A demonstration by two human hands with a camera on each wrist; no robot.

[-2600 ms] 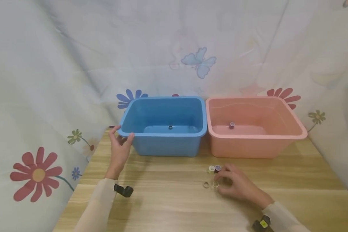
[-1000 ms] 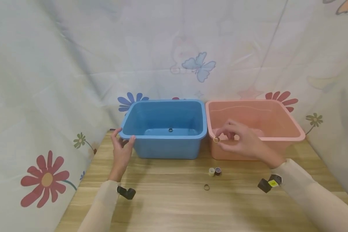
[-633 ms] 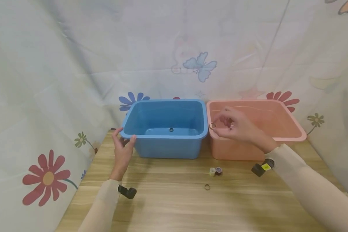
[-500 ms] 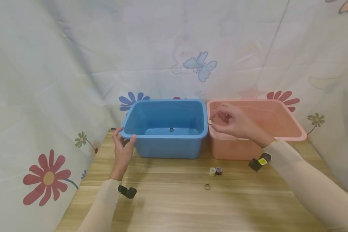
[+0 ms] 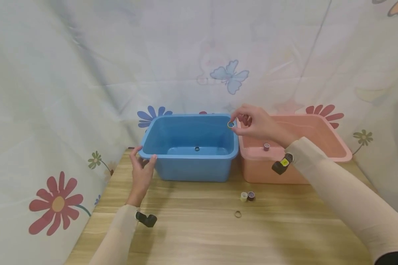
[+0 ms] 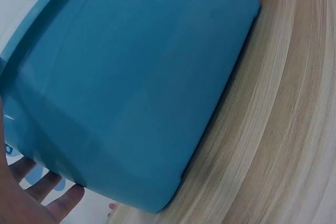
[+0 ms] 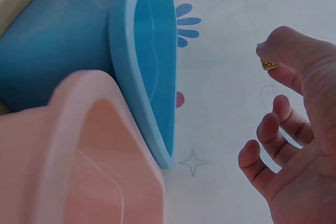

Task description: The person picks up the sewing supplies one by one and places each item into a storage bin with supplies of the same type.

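Ring, small & gold-coloured, sits pinched btwn thumb & finger of R hand, up nr right end of blue rectangular plastic tub.
L hand grips tub's near-left rim; pink rectangular plastic tub alongside holds small purple-&-white cylinder. Thin brownish ring lies on pale wood-grain table.

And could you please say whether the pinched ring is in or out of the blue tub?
Out: the right hand pinches the gold ring, and the right wrist view shows it clear of the blue tub.
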